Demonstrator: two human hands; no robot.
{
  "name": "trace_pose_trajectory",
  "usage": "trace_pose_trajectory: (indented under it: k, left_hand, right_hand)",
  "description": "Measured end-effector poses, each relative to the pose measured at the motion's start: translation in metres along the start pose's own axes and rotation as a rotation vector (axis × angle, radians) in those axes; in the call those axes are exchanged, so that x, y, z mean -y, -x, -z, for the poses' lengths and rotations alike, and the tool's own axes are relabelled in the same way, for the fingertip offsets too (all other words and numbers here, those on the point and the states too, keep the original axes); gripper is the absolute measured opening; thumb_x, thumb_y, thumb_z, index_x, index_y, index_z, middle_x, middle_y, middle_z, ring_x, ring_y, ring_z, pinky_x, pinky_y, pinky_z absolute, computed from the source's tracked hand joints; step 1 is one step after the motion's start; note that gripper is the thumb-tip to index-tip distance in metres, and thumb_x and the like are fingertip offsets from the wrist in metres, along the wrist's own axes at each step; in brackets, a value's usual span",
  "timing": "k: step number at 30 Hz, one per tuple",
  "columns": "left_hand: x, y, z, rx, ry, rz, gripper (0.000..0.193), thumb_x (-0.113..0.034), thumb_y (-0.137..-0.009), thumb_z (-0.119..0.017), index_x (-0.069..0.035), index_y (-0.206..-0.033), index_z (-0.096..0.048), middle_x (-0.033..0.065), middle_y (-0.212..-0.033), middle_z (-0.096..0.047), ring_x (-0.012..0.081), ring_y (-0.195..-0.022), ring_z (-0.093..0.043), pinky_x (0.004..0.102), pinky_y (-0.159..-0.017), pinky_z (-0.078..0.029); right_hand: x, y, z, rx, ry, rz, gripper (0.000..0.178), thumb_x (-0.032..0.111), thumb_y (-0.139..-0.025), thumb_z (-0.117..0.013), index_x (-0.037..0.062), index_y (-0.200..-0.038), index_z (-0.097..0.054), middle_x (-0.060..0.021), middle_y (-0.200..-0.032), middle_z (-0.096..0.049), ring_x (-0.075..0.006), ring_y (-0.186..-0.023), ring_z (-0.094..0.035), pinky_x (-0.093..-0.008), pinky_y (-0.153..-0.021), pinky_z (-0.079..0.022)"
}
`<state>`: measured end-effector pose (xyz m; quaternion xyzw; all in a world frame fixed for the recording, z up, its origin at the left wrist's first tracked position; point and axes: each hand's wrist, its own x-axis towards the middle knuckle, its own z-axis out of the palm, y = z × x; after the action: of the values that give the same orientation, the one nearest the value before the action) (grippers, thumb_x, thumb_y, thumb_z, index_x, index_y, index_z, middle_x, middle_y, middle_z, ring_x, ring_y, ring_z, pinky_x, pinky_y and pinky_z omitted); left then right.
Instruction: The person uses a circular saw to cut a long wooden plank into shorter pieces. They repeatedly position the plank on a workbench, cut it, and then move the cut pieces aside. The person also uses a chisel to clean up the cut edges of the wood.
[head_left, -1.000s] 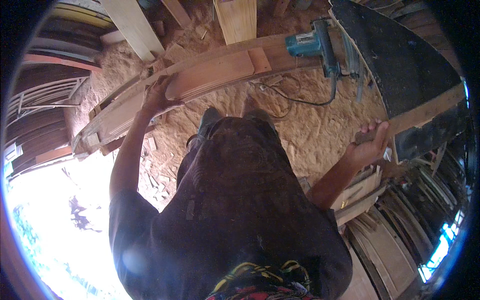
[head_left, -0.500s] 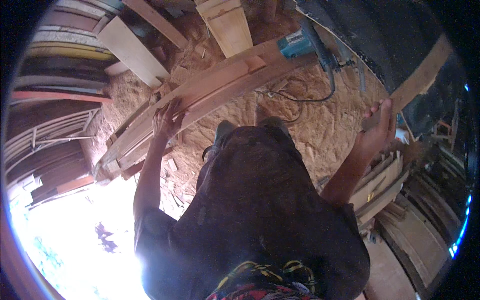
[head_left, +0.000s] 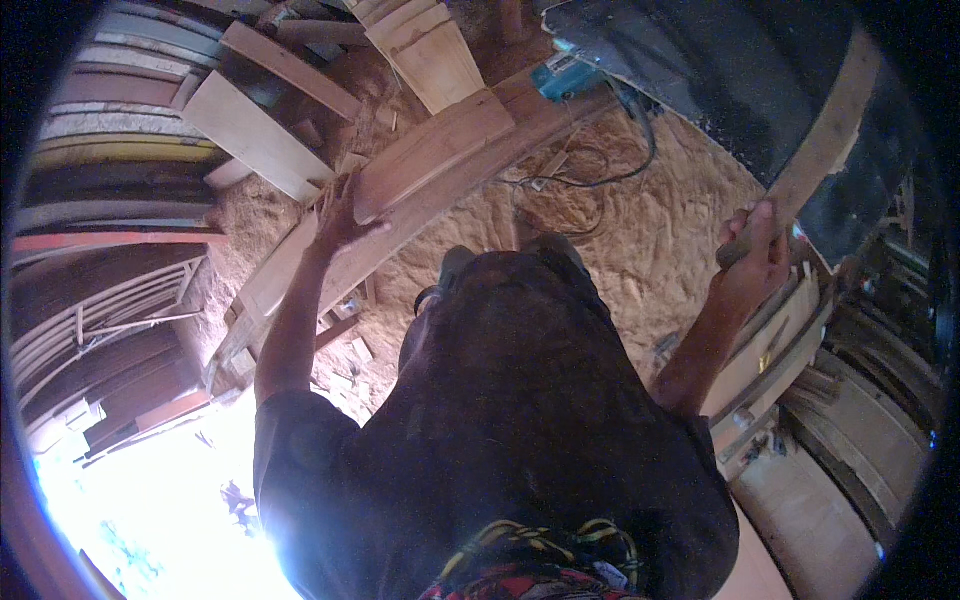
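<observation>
My left hand has its fingers stretched out and its thumb apart, resting at the near left end of a short brown board. That board lies on a long timber beam that slants from lower left to upper right. Out to the right, my right hand is closed round the lower end of a long wooden strip, which rises toward the upper right over a dark covered surface. A teal corded power tool sits on the far end of the beam; part of it is hidden.
A black cord loops over the sawdust-covered ground. Pale boards lean at the far left, beside stacked planks. The dark sheet fills the upper right. More lumber lies at right; bright light floods the lower left.
The short board on the beam now shows its broad face, where a narrower face showed before. My left hand's fingers have straightened. My right hand still holds the strip, now more upright.
</observation>
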<state>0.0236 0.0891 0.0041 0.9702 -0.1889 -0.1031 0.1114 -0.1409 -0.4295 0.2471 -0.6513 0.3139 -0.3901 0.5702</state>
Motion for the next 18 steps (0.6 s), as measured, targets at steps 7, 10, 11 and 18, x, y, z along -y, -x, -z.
trace_pose_trajectory:
  k: [7,10,11,18]
  left_hand:
    - [-0.034,-0.001,-0.012,0.019,0.019,0.016,0.134,-0.068,-0.063,-0.089,-0.015,-0.165,-0.020,0.0181,-0.159,-0.036,0.0413,-0.148,-0.033,0.0635,-0.121,-0.017]
    - [-0.051,-0.004,-0.011,-0.033,0.018,-0.030,0.121,-0.053,-0.068,-0.093,-0.013,-0.162,-0.028,0.0189,-0.154,-0.043,0.0404,-0.143,-0.042,0.0582,-0.121,-0.025]
    - [-0.045,-0.006,-0.015,-0.038,0.156,-0.075,0.116,-0.048,-0.070,-0.092,-0.012,-0.161,-0.031,0.0191,-0.152,-0.046,0.0399,-0.142,-0.044,0.0553,-0.120,-0.029]
    - [0.130,0.020,-0.049,-0.098,0.996,0.215,0.045,-0.032,-0.102,-0.067,-0.001,-0.135,-0.064,0.0204,-0.125,-0.069,0.0283,-0.123,-0.064,0.0402,-0.107,-0.047]
  right_hand:
    - [0.003,0.040,-0.013,0.150,0.168,-0.127,0.018,0.023,-0.102,-0.067,0.0051,-0.099,-0.068,-0.0015,-0.075,-0.063,-0.0095,-0.062,-0.057,-0.0253,-0.053,-0.043]
    - [-0.026,0.053,-0.027,0.385,0.197,-0.121,0.019,0.024,-0.104,-0.064,0.0069,-0.097,-0.068,-0.0003,-0.072,-0.061,-0.0086,-0.058,-0.055,-0.0250,-0.052,-0.042]
    - [-0.031,0.063,-0.034,0.451,0.163,-0.215,0.020,0.025,-0.104,-0.063,0.0065,-0.097,-0.067,-0.0004,-0.070,-0.061,-0.0083,-0.056,-0.053,-0.0253,-0.051,-0.041]
    - [-0.133,0.132,-0.106,1.057,0.179,-0.473,0.031,0.029,-0.107,-0.059,0.0029,-0.091,-0.065,-0.0006,-0.059,-0.056,-0.0086,-0.049,-0.051,-0.0285,-0.050,-0.041]
